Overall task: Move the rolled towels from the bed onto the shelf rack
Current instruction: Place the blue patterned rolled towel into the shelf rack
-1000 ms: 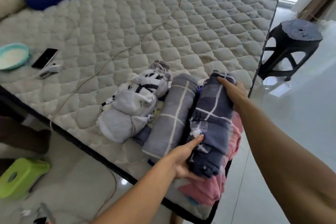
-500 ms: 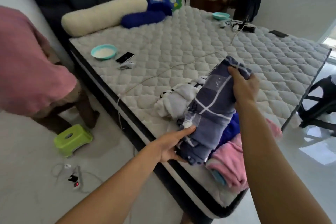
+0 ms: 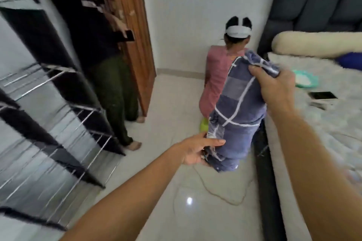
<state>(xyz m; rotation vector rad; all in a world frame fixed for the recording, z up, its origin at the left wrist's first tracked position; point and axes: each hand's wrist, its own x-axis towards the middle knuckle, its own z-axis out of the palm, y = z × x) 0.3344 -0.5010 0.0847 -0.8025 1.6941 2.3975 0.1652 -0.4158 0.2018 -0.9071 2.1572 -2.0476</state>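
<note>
- Rolled blue plaid towel [image 3: 238, 107] is in the air over the floor [image 3: 176, 191], between bed [image 3: 317, 143] and shelf rack [image 3: 49, 123], held roughly upright, touching neither.
- Right hand [image 3: 274, 86] grips the towel's top end, fingers [image 3: 254, 69] curled over the roll.
- Left hand [image 3: 195, 151] cups the lower end, thumb laid across the front; the remaining digits are under the roll, hidden.
- Shelf rack sits at left: dark frame, wire tiers, heavily motion-blurred. Can't tell what the tiers hold.
- Person in dark top and green trousers [image 3: 109, 76] stands barefoot just beside the rack's far end, in front of a wooden door [image 3: 133, 35], dark phone-like item in hand.
- Second person in a pink top [image 3: 215, 76], white headband strap on head, crouches at the bed's corner directly behind the towel; green stool [image 3: 203, 125] partly visible under them.
- Cable [image 3: 215, 193] loops on the floor below the towel.
- On the bed: cream bolster [image 3: 313, 45], teal bowl [image 3: 305, 80], phone [image 3: 322, 95], small white item beside it.
</note>
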